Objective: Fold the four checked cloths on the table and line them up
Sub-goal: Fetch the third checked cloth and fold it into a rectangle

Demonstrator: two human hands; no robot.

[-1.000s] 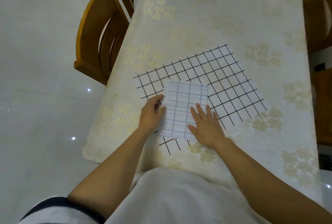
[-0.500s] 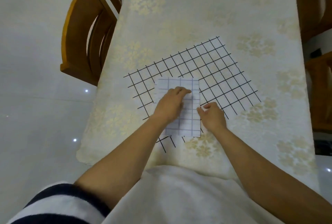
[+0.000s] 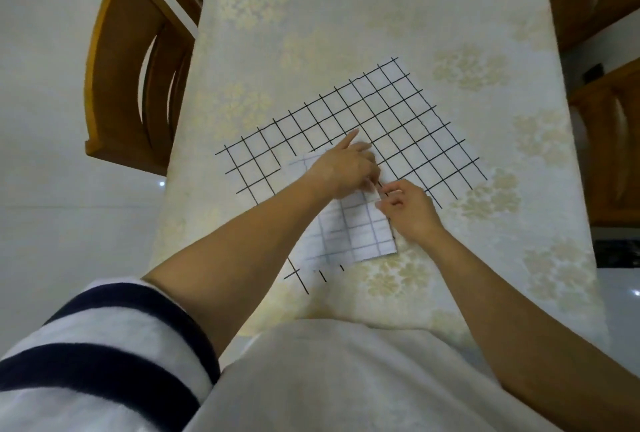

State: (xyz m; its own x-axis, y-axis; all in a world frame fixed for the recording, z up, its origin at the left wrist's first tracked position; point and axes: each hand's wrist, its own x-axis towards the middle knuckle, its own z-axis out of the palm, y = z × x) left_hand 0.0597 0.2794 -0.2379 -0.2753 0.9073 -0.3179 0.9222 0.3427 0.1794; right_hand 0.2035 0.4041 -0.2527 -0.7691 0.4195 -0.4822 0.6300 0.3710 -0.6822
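1 chair [image 3: 131, 68] beside table [image 3: 346, 16]; left hand [image 3: 343, 172] overlaps folded cloth [image 3: 360, 234].

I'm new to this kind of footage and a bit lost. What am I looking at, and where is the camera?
No machine here: a person works with bare hands, filmed by one camera worn on the head, looking down. The table, under a flowered covering, carries a large spread checked cloth. On it lies a smaller folded cloth. The left hand rests on that, index finger out; the right hand seems to pinch its right edge. Wooden chairs stand beside the table.
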